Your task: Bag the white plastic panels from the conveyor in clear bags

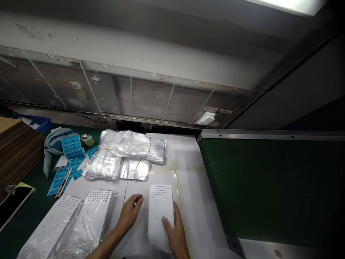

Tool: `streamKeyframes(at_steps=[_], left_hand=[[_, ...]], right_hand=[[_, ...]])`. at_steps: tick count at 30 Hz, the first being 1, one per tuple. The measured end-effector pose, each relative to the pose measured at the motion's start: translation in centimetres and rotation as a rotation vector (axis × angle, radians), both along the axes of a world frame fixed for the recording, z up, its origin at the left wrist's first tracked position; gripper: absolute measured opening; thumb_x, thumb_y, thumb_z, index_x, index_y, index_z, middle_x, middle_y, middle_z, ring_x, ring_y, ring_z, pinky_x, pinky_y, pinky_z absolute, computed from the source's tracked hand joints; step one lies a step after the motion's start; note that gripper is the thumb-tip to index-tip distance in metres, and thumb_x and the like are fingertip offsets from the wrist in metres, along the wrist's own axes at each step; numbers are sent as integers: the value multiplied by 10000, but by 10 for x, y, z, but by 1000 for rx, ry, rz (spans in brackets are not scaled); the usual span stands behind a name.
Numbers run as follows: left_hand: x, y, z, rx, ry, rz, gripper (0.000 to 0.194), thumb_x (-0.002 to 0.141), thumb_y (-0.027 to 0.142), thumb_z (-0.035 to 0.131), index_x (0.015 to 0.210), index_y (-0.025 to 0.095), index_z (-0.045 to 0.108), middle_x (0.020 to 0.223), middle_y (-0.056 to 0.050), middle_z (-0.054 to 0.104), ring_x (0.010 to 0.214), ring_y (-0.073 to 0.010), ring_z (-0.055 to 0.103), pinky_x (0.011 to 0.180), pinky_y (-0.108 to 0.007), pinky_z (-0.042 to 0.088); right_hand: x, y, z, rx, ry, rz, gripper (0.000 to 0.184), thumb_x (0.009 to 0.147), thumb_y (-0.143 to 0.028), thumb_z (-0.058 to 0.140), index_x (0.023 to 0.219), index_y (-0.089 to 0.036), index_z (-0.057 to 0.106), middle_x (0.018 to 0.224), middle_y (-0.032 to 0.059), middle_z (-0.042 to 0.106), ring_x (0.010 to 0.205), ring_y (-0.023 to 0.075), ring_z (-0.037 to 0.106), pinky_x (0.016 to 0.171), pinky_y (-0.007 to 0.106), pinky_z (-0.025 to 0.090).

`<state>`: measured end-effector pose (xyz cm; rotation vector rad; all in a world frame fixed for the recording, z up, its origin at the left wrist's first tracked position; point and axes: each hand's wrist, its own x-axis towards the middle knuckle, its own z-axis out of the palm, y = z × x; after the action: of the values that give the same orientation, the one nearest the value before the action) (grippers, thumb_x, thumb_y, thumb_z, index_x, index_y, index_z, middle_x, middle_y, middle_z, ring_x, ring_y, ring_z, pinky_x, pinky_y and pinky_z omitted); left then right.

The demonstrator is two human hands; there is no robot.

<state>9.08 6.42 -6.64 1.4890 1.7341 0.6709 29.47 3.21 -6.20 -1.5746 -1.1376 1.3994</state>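
In the head view, my right hand (176,230) grips the right side of a stack of white cards (159,205), thumb on top and fingers around the edge. Rows of short dark slots cross the stack's far end, with a few small holes lower down. To the left of it, apart from the stack, my left hand (130,213) is curled, thumb and fingertips close together, with nothing visible in them. Two similar white stacks in clear plastic bags, a nearer bag (90,216) and a farther-left bag (54,225), lie beside my left forearm.
Tied bundles of clear bags (106,154) lie at the back. Blue label sheets (72,149), a utility knife (64,182), a phone (14,205) and a brown stack of sheets (20,154) are on the left. A green conveyor belt (269,187) borders the right.
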Motion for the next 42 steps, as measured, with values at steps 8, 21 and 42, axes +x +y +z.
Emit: streamKeyframes(at_steps=[8,21,42], left_hand=[[-21,126,-30,32,454,-174,278,848,373,541,1009,147,563,1003,-58,583,923,-208,553,826,-423,440],[-35,131,-36,82,646,-341,223,888,342,498,934,142,583,889,-29,605,811,-162,585,742,-361,489],[-31,143,-44,72,534,-393,225,886,352,485,935,147,564,890,-28,579,821,-171,558,759,-369,455]], right_hand=[[19,-4,-61,206,-740,282,593,853,-233,292,1425,-353,188,912,76,616,657,241,589,528,349,479],[49,6,-53,259,-549,326,548,913,-293,271,1435,-356,115,970,67,599,674,217,584,564,338,501],[49,9,-55,177,-710,380,662,874,-169,333,1448,-308,34,990,75,593,698,211,596,584,313,478]])
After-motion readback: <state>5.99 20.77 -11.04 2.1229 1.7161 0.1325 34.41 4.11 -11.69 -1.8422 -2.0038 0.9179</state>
